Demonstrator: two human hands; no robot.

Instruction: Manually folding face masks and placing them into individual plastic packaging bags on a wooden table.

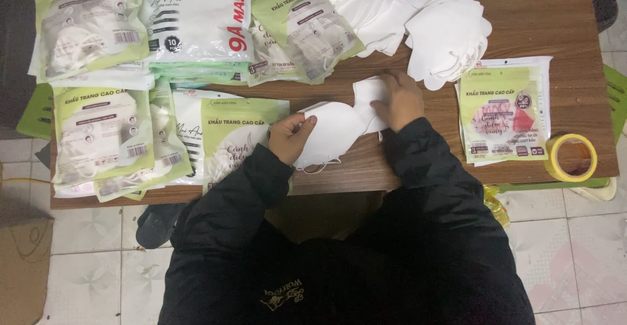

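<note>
My left hand point(290, 136) grips the near edge of a small stack of white folded face masks point(336, 132) lying on the wooden table point(542, 18). My right hand point(398, 100) presses flat on another white mask point(367, 93) that overlaps the far right of that stack. A thin ear loop trails from the stack at the table's front edge. Both arms wear black sleeves.
Loose white masks point(447, 38) are piled at the back centre and right. Green-and-white mask packets point(98, 136) cover the table's left half; an empty flat packet point(503, 113) lies right, next to a yellow tape roll point(571, 157). Tiled floor lies below.
</note>
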